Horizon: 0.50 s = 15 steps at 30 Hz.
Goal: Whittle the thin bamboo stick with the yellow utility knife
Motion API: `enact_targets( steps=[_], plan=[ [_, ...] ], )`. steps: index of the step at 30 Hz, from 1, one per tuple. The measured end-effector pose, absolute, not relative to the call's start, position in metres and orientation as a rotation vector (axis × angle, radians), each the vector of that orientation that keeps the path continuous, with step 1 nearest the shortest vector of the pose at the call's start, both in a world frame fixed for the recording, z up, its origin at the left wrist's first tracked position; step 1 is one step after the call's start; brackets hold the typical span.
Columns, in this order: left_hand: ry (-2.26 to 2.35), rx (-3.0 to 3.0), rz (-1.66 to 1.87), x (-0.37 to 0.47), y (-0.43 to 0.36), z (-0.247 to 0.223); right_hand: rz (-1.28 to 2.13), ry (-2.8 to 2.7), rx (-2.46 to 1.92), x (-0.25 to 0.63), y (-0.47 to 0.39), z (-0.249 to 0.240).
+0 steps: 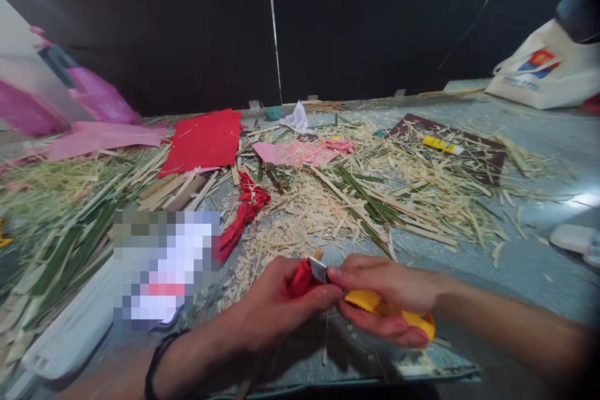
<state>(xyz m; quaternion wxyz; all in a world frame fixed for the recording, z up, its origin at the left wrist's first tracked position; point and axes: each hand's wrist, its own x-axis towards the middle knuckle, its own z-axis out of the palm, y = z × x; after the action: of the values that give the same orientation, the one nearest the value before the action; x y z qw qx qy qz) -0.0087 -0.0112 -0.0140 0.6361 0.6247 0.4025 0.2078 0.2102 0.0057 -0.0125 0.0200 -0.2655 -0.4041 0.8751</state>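
Near the bottom centre, my left hand [276,306] is closed around a small red wrapped piece [301,278]. A short tip of pale wood [317,254] shows just beyond it. My right hand [384,294] grips a yellow utility knife [394,312], its thumb on the dark part by the blade. The metal blade [319,270] points left and lies against the red piece. Both hands meet there, the left thumb close to the knife. A black band circles my left wrist.
Bamboo strips and shavings [300,219] cover the middle. Red sheets [204,140], crumpled red paper [241,212] and a blurred-out bright object [173,269] lie left. A brown sheet [487,153] bears a yellow tube [440,144]. A white bag [548,75] stands back right.
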Motion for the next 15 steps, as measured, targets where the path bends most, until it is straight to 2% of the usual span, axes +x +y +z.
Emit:
enact_targets(
  steps=[5, 15],
  plan=[
    [0.956, 1.496, 0.539, -0.007, -0.012, -0.014, 2.725, -1.102, -0.766, 0.206, 0.003, -0.018],
    [0.992, 1.436, 0.577, -0.004, -0.012, -0.022, 2.239, -1.168, -1.051, 0.185, -0.021, -0.010]
  ],
)
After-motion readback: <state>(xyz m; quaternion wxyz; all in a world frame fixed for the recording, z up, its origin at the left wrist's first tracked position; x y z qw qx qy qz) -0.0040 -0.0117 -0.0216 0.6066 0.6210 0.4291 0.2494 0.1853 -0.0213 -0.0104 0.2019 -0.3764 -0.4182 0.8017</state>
